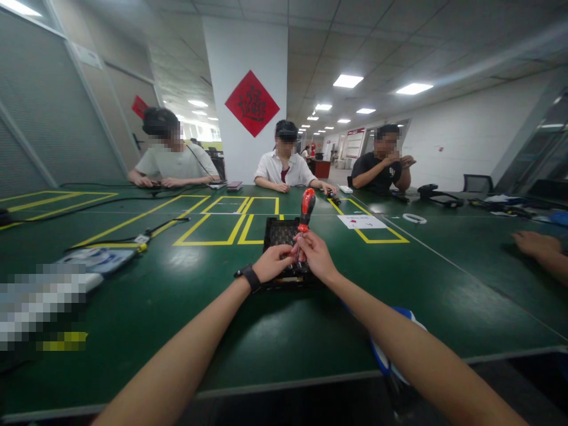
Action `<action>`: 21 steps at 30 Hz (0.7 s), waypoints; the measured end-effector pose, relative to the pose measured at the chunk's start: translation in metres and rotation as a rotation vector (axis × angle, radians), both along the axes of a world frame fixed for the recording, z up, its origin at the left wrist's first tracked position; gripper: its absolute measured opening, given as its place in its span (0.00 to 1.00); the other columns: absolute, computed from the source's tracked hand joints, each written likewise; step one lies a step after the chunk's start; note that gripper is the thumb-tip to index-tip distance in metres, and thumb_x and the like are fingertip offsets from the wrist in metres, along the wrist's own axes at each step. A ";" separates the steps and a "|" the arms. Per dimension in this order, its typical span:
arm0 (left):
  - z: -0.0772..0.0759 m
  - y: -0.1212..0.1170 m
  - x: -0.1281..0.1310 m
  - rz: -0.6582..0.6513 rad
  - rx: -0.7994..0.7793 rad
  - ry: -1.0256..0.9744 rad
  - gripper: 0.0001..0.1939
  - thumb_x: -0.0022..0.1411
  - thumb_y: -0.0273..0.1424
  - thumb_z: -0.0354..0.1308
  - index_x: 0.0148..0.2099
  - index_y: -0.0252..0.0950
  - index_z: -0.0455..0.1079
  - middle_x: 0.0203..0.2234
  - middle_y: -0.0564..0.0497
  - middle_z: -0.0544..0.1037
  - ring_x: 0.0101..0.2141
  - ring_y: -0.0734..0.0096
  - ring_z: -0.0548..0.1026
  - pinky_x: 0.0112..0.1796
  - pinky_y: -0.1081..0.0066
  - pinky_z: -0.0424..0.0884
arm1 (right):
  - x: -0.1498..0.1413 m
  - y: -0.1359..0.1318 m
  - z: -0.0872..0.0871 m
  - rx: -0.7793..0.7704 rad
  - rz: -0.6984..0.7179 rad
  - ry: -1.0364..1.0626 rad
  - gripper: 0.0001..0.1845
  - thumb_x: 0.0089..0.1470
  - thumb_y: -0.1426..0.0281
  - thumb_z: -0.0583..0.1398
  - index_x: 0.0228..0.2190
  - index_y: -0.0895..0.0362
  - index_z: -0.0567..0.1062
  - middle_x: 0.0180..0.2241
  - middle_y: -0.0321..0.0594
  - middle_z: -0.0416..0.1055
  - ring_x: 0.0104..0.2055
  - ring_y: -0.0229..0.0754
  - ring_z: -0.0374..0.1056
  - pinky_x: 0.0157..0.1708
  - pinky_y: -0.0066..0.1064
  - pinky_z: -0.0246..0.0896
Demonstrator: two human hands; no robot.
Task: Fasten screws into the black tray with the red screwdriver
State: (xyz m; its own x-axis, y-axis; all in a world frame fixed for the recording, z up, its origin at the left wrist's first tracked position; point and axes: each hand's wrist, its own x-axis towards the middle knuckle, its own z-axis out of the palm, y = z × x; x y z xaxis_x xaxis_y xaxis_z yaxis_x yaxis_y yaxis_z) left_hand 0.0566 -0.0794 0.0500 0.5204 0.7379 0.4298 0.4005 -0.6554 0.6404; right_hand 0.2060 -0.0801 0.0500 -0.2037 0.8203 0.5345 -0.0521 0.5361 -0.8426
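A red and black screwdriver (307, 210) stands nearly upright, its handle up, over a black open case (277, 228) with a compartmented inside. My right hand (316, 255) pinches its metal shaft just below the handle. Close against the lower shaft, the fingers of my left hand (271, 264) are pressed together; whatever they hold is hidden. A black band (248, 277) circles my left wrist. The screwdriver's tip is lost among the fingers and the case's dark parts.
Yellow tape outlines mark the green table (195, 331). A white paper (361, 222) and a white ring (414, 218) lie beyond my right hand. Cables and a clear plastic bag (104, 258) are at left. Several people sit around; someone's hand (536, 242) rests at right.
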 end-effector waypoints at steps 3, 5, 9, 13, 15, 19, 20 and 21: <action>0.000 0.000 0.001 0.000 -0.023 -0.048 0.09 0.49 0.33 0.55 0.31 0.30 0.68 0.24 0.53 0.70 0.27 0.75 0.66 0.32 0.75 0.63 | 0.000 -0.002 0.001 0.002 0.021 -0.006 0.15 0.51 0.58 0.52 0.34 0.57 0.65 0.23 0.34 0.67 0.17 0.29 0.58 0.19 0.23 0.55; -0.002 0.001 0.001 -0.003 -0.063 -0.080 0.12 0.48 0.35 0.57 0.30 0.30 0.67 0.23 0.53 0.69 0.25 0.76 0.65 0.30 0.75 0.63 | 0.000 -0.004 0.003 -0.002 0.046 -0.004 0.16 0.50 0.59 0.52 0.35 0.58 0.65 0.23 0.35 0.67 0.18 0.29 0.58 0.20 0.23 0.56; -0.006 0.003 0.000 -0.074 -0.151 -0.139 0.13 0.49 0.36 0.57 0.30 0.29 0.68 0.22 0.52 0.71 0.25 0.76 0.66 0.30 0.74 0.64 | 0.001 -0.005 0.005 -0.004 0.084 -0.012 0.17 0.51 0.59 0.51 0.38 0.58 0.66 0.24 0.36 0.67 0.19 0.29 0.57 0.21 0.23 0.56; -0.007 0.004 0.000 -0.173 -0.279 -0.197 0.13 0.50 0.34 0.57 0.34 0.28 0.68 0.27 0.47 0.74 0.29 0.72 0.70 0.35 0.71 0.66 | 0.004 -0.002 0.005 -0.006 0.102 -0.016 0.17 0.51 0.60 0.52 0.37 0.59 0.67 0.27 0.37 0.67 0.20 0.30 0.57 0.20 0.23 0.56; -0.007 0.004 0.000 -0.197 -0.301 -0.215 0.13 0.51 0.34 0.56 0.35 0.28 0.68 0.28 0.46 0.74 0.30 0.71 0.71 0.36 0.70 0.66 | 0.004 0.000 0.004 -0.017 0.103 -0.006 0.15 0.50 0.60 0.53 0.35 0.58 0.66 0.26 0.36 0.66 0.20 0.30 0.57 0.19 0.23 0.57; -0.007 0.005 0.001 -0.135 -0.254 -0.209 0.13 0.49 0.35 0.58 0.33 0.28 0.68 0.25 0.49 0.73 0.26 0.76 0.69 0.32 0.73 0.66 | 0.002 0.002 0.002 -0.017 0.087 0.031 0.13 0.48 0.61 0.55 0.31 0.58 0.64 0.25 0.33 0.65 0.18 0.28 0.57 0.20 0.23 0.56; -0.007 0.006 0.000 -0.113 -0.246 -0.207 0.13 0.48 0.35 0.59 0.32 0.29 0.68 0.24 0.50 0.72 0.25 0.77 0.68 0.31 0.74 0.66 | 0.002 0.003 0.001 -0.016 0.081 0.037 0.12 0.48 0.61 0.56 0.30 0.58 0.64 0.24 0.33 0.65 0.18 0.28 0.57 0.20 0.22 0.55; -0.008 0.006 0.000 -0.093 -0.243 -0.206 0.14 0.47 0.35 0.60 0.32 0.29 0.68 0.23 0.51 0.72 0.24 0.78 0.68 0.30 0.74 0.65 | 0.002 0.003 0.001 -0.018 0.076 0.043 0.13 0.47 0.61 0.56 0.30 0.57 0.63 0.24 0.32 0.65 0.18 0.28 0.57 0.20 0.22 0.55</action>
State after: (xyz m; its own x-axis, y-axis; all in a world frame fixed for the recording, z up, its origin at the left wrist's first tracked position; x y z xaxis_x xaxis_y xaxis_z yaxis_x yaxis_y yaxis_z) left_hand 0.0569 -0.0734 0.0423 0.5108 0.7851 0.3502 0.1915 -0.5010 0.8440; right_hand 0.2075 -0.0773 0.0509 -0.2434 0.8129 0.5291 -0.1282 0.5137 -0.8483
